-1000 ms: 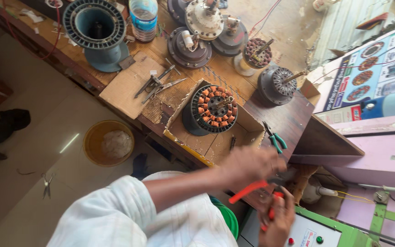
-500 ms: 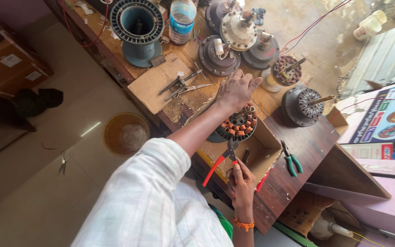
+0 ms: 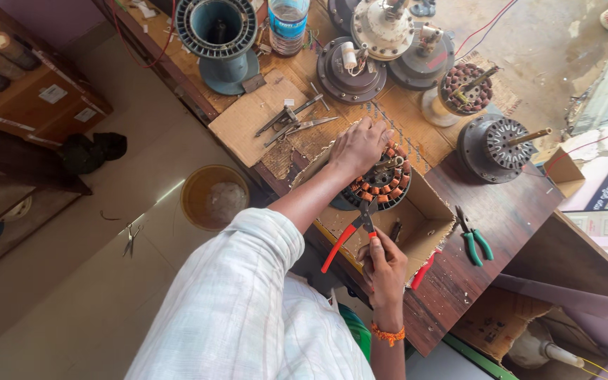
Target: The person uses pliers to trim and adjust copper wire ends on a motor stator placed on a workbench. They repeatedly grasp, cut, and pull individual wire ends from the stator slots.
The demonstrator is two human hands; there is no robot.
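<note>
A round stator with copper windings (image 3: 388,181) sits in an open cardboard box (image 3: 427,222) on the wooden bench. My left hand (image 3: 359,146), at the end of a white-sleeved arm, rests on the stator's far-left edge and grips it. My right hand (image 3: 385,266), with an orange band at the wrist, holds red-handled pliers (image 3: 350,232). The pliers' jaws touch the near rim of the stator. A second red-handled tool (image 3: 422,271) lies at the box's near edge.
Green-handled pliers (image 3: 474,241) lie right of the box. Several fan motor parts (image 3: 352,67), a grey housing (image 3: 217,32), a plastic bottle (image 3: 288,20) and loose metal tools (image 3: 291,121) fill the bench's far side. A round bowl (image 3: 214,197) stands on the floor.
My left hand went from the pliers out to the stator and stayed on it. My right hand brought the pliers up against the stator's near rim.
</note>
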